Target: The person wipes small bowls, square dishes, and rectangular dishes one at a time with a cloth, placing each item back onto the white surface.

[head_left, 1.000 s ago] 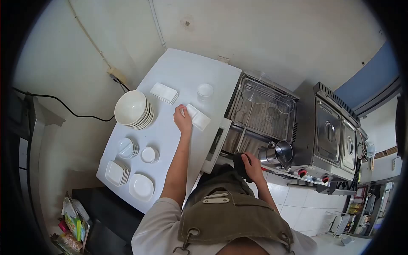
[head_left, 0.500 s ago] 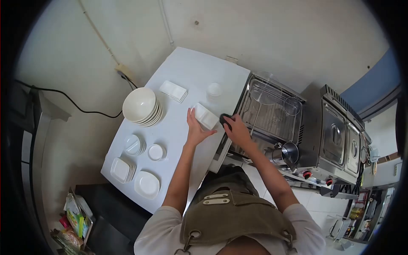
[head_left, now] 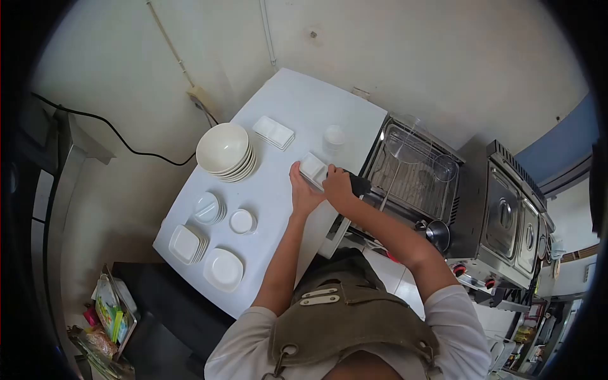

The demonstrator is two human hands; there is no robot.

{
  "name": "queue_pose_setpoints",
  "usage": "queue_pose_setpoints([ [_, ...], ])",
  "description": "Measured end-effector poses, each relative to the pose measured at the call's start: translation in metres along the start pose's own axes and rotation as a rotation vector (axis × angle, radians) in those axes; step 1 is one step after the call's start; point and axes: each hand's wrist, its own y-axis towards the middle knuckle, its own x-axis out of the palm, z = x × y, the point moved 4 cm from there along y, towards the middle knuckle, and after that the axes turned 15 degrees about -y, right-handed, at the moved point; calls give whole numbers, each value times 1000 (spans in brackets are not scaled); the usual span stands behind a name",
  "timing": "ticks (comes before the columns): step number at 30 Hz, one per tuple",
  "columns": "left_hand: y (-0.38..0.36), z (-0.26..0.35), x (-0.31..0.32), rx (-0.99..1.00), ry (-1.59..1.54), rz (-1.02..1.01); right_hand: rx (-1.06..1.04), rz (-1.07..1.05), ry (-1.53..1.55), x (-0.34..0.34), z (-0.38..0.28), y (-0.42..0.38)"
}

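Observation:
My left hand [head_left: 305, 192] grips the near left side of a white rectangular divided dish [head_left: 312, 166], thumb and fingers around its edge. My right hand [head_left: 339, 189] is closed on a black cloth [head_left: 360, 184] and presses over the dish's right end, hiding that part. The cloth hangs out on the right, towards the table edge. Just beyond the dish stands a stack of small clear or whitish cups [head_left: 334, 136]. A stack of similar rectangular dishes [head_left: 274, 132] lies farther left.
Large bowls [head_left: 223, 149] are stacked at the table's left. Nearer are round divided dishes [head_left: 208, 208], small round dishes [head_left: 242, 221], square dishes [head_left: 185, 244] and a square bowl [head_left: 223, 269]. A metal grill [head_left: 411, 168] adjoins the right edge, with a steel food warmer [head_left: 503, 212] beyond.
My right hand has brought the black cloth from the dish's right side onto its right end. The view has shifted slightly, and my left hand still holds the dish.

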Motion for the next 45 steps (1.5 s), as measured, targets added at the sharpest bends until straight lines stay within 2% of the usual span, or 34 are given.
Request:
queue_pose_setpoints([
  [4, 1, 0, 0, 39, 53, 4, 6, 4, 67, -2, 3, 5],
  [7, -1, 3, 1, 69, 112, -6, 100, 31, 142, -7, 13, 15],
  [9, -1, 5, 0, 53, 90, -42, -32, -71, 275, -10, 24, 18],
  [10, 0, 6, -2, 57, 93, -36, -35, -65, 274, -5, 31, 23],
  [12, -2, 8, -1, 65, 144, -99, 39, -219, 611, 17, 52, 22],
  [14, -3, 7, -4, 52, 153, -127, -179, -151, 985, 25, 72, 0],
  [18, -3, 6, -7, -8, 114, -184, -278, -466, 1144, 85, 84, -82],
  [20, -1, 6, -6, -6, 107, -203, -169, -619, 1158, 118, 80, -126],
  [22, 1, 6, -9, 12, 84, -233, -174, -544, 1386, 143, 77, -167],
  [24, 7, -8, -11, 58, 120, -175, 107, -651, 1465, 136, 75, -201],
  [26, 22, -18, -19, 104, 113, -38, 120, -646, 1438, 137, 71, -216],
  [28, 46, -38, -31, -194, -122, 206, 133, -653, 1410, 136, 70, -223],
  [30, 71, -53, -48, -495, -87, 350, 195, -647, 1383, 133, 67, -227],
  [31, 87, -72, -55, -497, -88, 353, 193, -649, 1381, 129, 66, -228],
  [32, 100, -107, -58, -648, -68, 289, 186, -642, 1356, 123, 66, -227],
  [33, 107, -113, -60, -795, -49, 220, 181, -633, 1331, 120, 67, -225],
  [34, 111, -113, -63, -789, -55, 220, 184, -626, 1327, 119, 66, -224],
  [36, 119, -110, -70, -682, 275, 204, 144, -583, 1292, 121, 62, -223],
  [37, 122, -111, -73, -678, 271, 203, 148, -579, 1290, 122, 59, -223],
  [40, 128, -109, -76, -591, 230, 114, 52, -621, 1284, 134, 43, -222],
  [42, 131, -106, -76, -599, 20, 165, 46, -613, 1261, 140, 34, -222],
  [45, 136, -101, -74, -646, -136, 206, 22, -586, 1246, 137, 31, -220],
])
